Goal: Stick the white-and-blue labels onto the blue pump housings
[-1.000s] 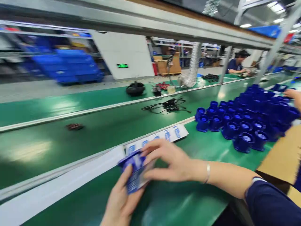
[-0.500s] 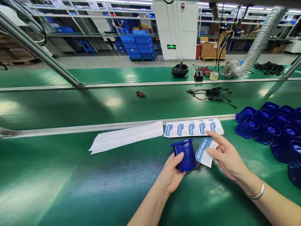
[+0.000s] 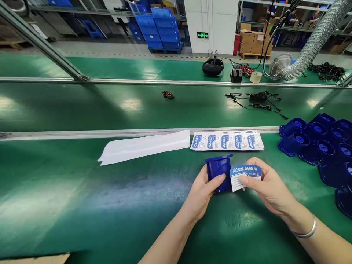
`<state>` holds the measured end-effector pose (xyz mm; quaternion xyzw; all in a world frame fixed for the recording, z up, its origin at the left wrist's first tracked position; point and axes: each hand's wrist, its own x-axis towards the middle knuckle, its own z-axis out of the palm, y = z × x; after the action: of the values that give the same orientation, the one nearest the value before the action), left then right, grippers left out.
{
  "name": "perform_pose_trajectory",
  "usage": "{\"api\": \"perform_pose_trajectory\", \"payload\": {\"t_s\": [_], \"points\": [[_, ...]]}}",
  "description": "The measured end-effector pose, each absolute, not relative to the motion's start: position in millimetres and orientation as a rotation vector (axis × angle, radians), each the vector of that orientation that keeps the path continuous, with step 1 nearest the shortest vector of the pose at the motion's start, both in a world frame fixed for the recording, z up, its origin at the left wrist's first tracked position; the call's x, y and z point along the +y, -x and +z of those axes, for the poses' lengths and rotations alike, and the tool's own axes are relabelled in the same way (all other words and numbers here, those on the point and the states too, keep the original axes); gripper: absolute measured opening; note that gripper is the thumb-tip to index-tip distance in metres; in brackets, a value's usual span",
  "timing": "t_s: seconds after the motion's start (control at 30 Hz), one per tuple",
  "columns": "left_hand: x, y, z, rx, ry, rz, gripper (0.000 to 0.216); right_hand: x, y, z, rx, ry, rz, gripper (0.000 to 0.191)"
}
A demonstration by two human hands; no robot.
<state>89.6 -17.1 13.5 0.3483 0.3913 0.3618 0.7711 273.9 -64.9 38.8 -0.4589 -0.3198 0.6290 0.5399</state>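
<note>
A dark blue plastic housing point(image 3: 219, 168) with a flanged top is gripped in my left hand point(image 3: 202, 190), the thumb lying across its front. Between the thumb and fingers of my right hand point(image 3: 268, 185) is a blue and white label point(image 3: 245, 169) printed "DC52Q-5000L/H". The label's left edge is right beside the housing; whether they touch, I cannot tell. Just beyond my hands lies a sheet of similar labels point(image 3: 227, 141), and to its left a plain white paper strip point(image 3: 145, 146).
Several more blue housings point(image 3: 295, 143) crowd the right of the green bench point(image 3: 110, 205). Black cables point(image 3: 258, 97) and small red-and-black parts point(image 3: 168, 95) lie behind the metal strip. A silver duct hose point(image 3: 313, 44) hangs at the back right. A cardboard-coloured edge point(image 3: 41, 259) shows bottom left.
My right hand has turned the label from steeply tilted to nearly level. My left hand still holds the housing, now more upright. The camera view has tipped downward.
</note>
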Motion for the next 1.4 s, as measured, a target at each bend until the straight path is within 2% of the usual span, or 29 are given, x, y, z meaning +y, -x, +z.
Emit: {"api": "perform_pose_trajectory", "payload": {"t_s": [0.13, 0.27, 1.4], "points": [[-20.1, -91.5, 16.8, 0.823, -0.811, 0.816, 0.055, -67.3, -270.1, 32.4, -0.747, 1.127, 1.519, 0.036], [-22.2, -90.5, 14.8, 0.83, -0.816, 0.813, 0.054, -67.9, -271.1, 29.8, -0.777, 1.114, 1.527, 0.03], [-28.5, -94.0, 5.3, 0.861, -0.774, 0.71, 0.055, -66.7, -265.4, 17.3, -0.662, 1.126, 1.53, 0.034]]}}
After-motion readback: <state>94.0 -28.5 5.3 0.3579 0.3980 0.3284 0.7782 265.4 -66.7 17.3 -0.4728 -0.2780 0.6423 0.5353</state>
